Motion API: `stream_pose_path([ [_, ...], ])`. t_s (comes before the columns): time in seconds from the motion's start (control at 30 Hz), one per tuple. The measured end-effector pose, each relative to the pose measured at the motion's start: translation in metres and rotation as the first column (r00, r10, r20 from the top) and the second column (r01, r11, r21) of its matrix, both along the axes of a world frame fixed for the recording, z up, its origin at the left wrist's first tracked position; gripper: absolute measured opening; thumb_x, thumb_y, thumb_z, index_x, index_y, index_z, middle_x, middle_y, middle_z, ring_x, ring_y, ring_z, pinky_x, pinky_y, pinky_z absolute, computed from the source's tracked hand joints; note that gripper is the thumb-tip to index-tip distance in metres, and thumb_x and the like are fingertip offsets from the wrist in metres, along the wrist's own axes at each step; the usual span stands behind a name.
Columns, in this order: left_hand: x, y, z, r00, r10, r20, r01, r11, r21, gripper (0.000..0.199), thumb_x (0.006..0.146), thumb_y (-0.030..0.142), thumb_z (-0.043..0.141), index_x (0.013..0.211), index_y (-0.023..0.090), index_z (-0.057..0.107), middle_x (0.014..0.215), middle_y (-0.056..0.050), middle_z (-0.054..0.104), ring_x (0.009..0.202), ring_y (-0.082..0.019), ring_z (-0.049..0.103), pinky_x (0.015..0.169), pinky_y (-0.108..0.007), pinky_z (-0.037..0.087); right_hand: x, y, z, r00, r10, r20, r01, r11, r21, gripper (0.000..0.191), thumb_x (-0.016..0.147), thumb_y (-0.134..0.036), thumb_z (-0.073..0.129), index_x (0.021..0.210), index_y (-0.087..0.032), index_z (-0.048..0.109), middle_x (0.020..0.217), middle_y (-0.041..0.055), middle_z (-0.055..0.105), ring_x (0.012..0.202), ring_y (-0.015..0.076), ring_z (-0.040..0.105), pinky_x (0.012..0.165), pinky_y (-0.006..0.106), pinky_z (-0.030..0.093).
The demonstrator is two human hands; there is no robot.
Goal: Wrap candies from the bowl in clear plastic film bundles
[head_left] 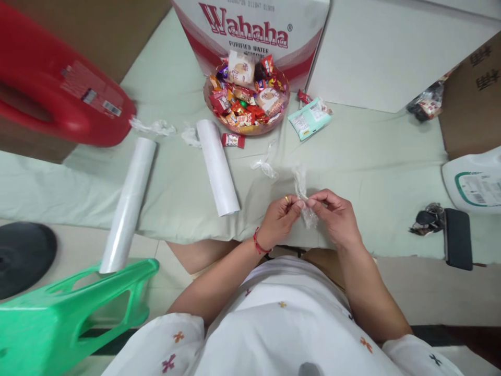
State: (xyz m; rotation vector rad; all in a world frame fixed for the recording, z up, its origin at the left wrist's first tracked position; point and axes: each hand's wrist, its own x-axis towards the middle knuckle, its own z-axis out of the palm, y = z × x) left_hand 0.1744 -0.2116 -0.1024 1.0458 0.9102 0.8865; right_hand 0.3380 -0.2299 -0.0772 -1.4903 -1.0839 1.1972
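While I watch through the head camera, what matters most to me is how the twisted strip of clear plastic film (300,183) lies against the fingertips. It sits right between the two hands over the front edge of the green-clothed table (371,156), its long axis running roughly away from the body, with the far end leaning slightly left and the near end fanning out below the fingers. Both hands meet it near its middle, so I can't call either one nearer.

My left hand (277,218) comes in from the left, thumb and forefinger closed together on the film, the other fingers curled in; its forearm slants up from the lower left, with a red string bracelet (257,241) at the wrist. My right hand (340,216) mirrors it from the other side, thumb and forefinger also pinched on the film, knuckles outward, forearm rising from the lower right. The fingertips of the two hands almost meet; whether they actually touch, I can't tell.

Just beyond the left hand, a loose wisp of plastic (268,167) lies on the cloth. Left of that is a white plastic roll (218,169), and a second roll (129,203) juts past the table edge. Farther back, the candy bowl (258,129) stands by the Wahaha water carton (250,32).
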Motion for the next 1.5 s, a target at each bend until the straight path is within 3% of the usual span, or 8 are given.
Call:
stream_pose_path([
  [0.27, -0.012, 0.005, -0.007, 0.991, 0.092, 0.097, -0.082, 0.992, -0.095, 0.044, 0.088, 0.06, 0.072, 0.08, 0.017, 0.065, 0.063, 0.004, 0.056, 0.055, -0.008, 0.043, 0.057, -0.024, 0.034, 0.02, 0.005, 0.0, 0.946, -0.234, -0.225, 0.222, 0.972, -0.08, 0.029, 0.077, -0.045, 0.085, 0.081, -0.022, 0.068, 0.078, -0.002, 0.054, 0.069, 0.0112, 0.048, 0.061, 0.024, 0.045],
  [0.47, -0.025, 0.004, -0.009, 0.973, 0.154, 0.173, -0.126, 0.978, -0.163, 0.043, 0.085, 0.057, 0.077, 0.079, 0.017, 0.061, 0.078, 0.0, 0.066, 0.055, -0.006, 0.044, 0.055, -0.023, 0.034, 0.045, 0.001, -0.004, 0.89, -0.314, -0.329, 0.28, 0.949, -0.148, 0.033, 0.072, -0.043, 0.09, 0.078, -0.022, 0.065, 0.08, -0.0019, 0.054, 0.073, 0.0113, 0.052, 0.063, 0.023, 0.05],
  [0.7, -0.031, -0.001, 0.007, 0.992, 0.042, 0.123, -0.042, 0.999, -0.001, 0.041, 0.093, 0.055, 0.07, 0.079, 0.017, 0.063, 0.092, -0.005, 0.072, 0.065, -0.009, 0.055, 0.065, -0.025, 0.046, 0.065, -0.004, 0.003, 0.978, -0.185, -0.1, 0.186, 0.983, 0.0, 0.038, 0.083, -0.055, 0.081, 0.111, -0.029, 0.073, 0.116, 0.0053, 0.068, 0.111, 0.0196, 0.063, 0.088, 0.033, 0.059],
  [0.87, -0.027, -0.005, 0.012, 0.986, -0.008, 0.167, 0.006, 1.0, 0.016, 0.037, 0.096, 0.05, 0.068, 0.081, 0.016, 0.064, 0.098, -0.006, 0.073, 0.065, -0.008, 0.057, 0.064, -0.024, 0.046, 0.053, 0.004, 0.009, 0.986, 0.137, 0.093, -0.133, 0.99, -0.043, 0.065, 0.073, -0.044, 0.091, 0.132, -0.034, 0.066, 0.144, 0.0047, 0.061, 0.135, 0.025, 0.055, 0.114, 0.044, 0.048],
  [0.97, -0.026, -0.008, 0.011, 0.982, -0.041, 0.184, 0.039, 0.999, 0.014, 0.037, 0.097, 0.049, 0.067, 0.081, 0.016, 0.064, 0.097, -0.006, 0.074, 0.063, -0.008, 0.057, 0.062, -0.023, 0.044, 0.035, 0.014, 0.001, 0.982, 0.169, 0.084, -0.157, 0.978, -0.137, 0.052, 0.075, -0.051, 0.086, 0.121, -0.028, 0.072, 0.124, 0.0056, 0.072, 0.115, 0.0239, 0.065, 0.108, 0.043, 0.051],
  [1.13, -0.039, -0.011, 0.001, 0.977, 0.043, 0.209, -0.023, 0.995, -0.097, 0.036, 0.093, 0.049, 0.073, 0.08, 0.017, 0.065, 0.089, -0.004, 0.072, 0.061, -0.008, 0.056, 0.059, -0.023, 0.044, 0.025, 0.028, -0.009, 0.969, -0.16, -0.189, 0.15, 0.987, -0.064, 0.035, 0.077, -0.055, 0.082, 0.086, -0.025, 0.067, 0.085, -0.0006, 0.07, 0.084, 0.0178, 0.069, 0.078, 0.034, 0.06],
  [1.27, -0.049, -0.009, -0.008, 0.975, 0.192, 0.112, -0.165, 0.963, -0.212, 0.038, 0.085, 0.051, 0.079, 0.077, 0.017, 0.064, 0.083, -0.002, 0.071, 0.06, -0.008, 0.054, 0.058, -0.021, 0.043, 0.031, 0.03, -0.002, 0.915, -0.39, -0.104, 0.39, 0.921, -0.02, 0.039, 0.083, -0.058, 0.077, 0.085, -0.025, 0.058, 0.067, -0.0053, 0.058, 0.049, 0.0106, 0.054, 0.041, 0.024, 0.04],
  [1.5, -0.039, 0.001, 0.008, 0.98, 0.179, 0.091, -0.142, 0.938, -0.316, 0.066, 0.088, 0.08, 0.055, 0.104, 0.017, 0.072, 0.113, -0.014, 0.076, 0.11, -0.027, 0.068, 0.084, -0.034, 0.057, 0.025, 0.016, 0.017, 0.937, -0.349, -0.006, 0.348, 0.931, 0.108, 0.038, 0.094, -0.062, 0.064, 0.091, -0.027, 0.052, 0.059, -0.008, 0.049, 0.037, 0.0078, 0.04, 0.033, 0.024, 0.026],
])
